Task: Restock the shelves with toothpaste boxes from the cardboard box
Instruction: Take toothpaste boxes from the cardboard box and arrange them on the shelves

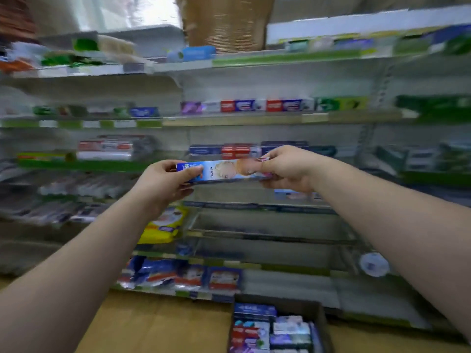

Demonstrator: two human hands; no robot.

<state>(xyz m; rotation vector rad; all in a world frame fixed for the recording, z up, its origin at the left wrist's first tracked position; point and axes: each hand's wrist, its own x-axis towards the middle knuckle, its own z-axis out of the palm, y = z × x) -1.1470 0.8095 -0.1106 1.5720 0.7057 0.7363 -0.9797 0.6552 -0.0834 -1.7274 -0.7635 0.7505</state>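
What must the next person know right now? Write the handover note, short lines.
Left hand: grips the left end of the blue Frozen toothpaste box.
Right hand: pinches its right end; the box is held level in front of the shelves.
Cardboard box: on the floor below, with more toothpaste packs inside.
Done: one box in hand, not yet shelved.
Left: shelve it, then the packs that remain.

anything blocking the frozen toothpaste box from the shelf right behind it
Nothing visible. The left hand and right hand hold the Frozen toothpaste box by its ends before a mostly bare shelf; one pale blue box lies at its right.
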